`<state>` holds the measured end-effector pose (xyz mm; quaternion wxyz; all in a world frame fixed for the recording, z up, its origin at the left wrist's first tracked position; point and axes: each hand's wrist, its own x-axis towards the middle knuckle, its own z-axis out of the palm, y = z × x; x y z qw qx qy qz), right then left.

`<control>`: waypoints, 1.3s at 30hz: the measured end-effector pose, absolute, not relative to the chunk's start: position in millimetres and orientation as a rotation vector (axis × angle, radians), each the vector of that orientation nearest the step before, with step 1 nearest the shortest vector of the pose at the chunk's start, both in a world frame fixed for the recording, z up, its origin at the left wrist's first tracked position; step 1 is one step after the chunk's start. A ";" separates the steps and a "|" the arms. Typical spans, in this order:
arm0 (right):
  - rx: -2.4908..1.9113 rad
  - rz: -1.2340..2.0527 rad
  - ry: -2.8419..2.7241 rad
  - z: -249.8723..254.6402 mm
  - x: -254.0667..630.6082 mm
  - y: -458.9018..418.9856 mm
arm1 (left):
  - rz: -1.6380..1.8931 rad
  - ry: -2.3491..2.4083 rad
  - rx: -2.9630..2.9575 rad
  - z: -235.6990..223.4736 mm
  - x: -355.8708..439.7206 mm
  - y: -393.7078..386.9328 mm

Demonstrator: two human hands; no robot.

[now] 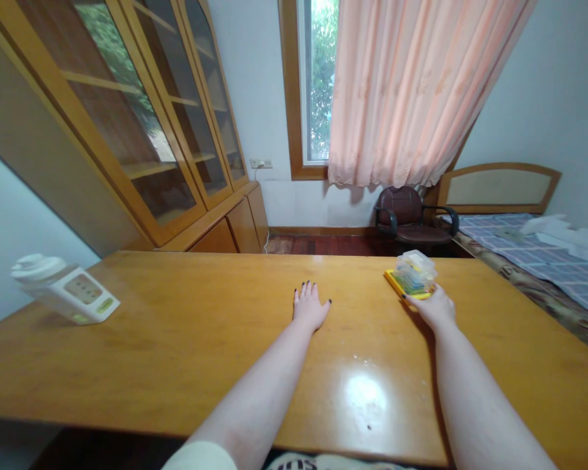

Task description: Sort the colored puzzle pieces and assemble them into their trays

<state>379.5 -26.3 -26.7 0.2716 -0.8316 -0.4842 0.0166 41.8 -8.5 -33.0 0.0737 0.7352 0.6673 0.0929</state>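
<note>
My left hand (310,305) lies flat on the wooden table (176,339), palm down, fingers stretched out and holding nothing. My right hand (435,307) reaches further right and grips the near edge of a small yellow box with a clear lid (411,275). The box rests on the table top, its contents showing as small coloured bits through the lid. Both forearms run up from the near table edge.
A white container with a round white cap (63,288) stands at the table's far left. Behind the table are a glass-door cabinet (142,124), a window with a pink curtain (402,91), a dark armchair (411,219) and a bed (539,251).
</note>
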 end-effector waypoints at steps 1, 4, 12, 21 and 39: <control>-2.247 0.067 -1.337 -26.3 376.7 -26.1 | 0.288 2.004 2.197 -32.2 41.5 -8.5; -2.196 0.137 -1.452 -25.0 366.8 -25.2 | 0.344 2.000 2.164 -30.0 40.4 -8.6; -1.664 0.496 -1.664 -22.9 331.3 -28.6 | 0.601 1.914 2.060 -24.3 34.1 -10.1; -1.399 0.749 -1.790 -22.4 292.9 -29.3 | 0.510 1.629 2.263 -13.8 35.4 -13.2; -1.632 0.552 -2.017 -14.3 255.9 2.9 | 0.369 1.826 2.309 -29.9 36.4 -5.0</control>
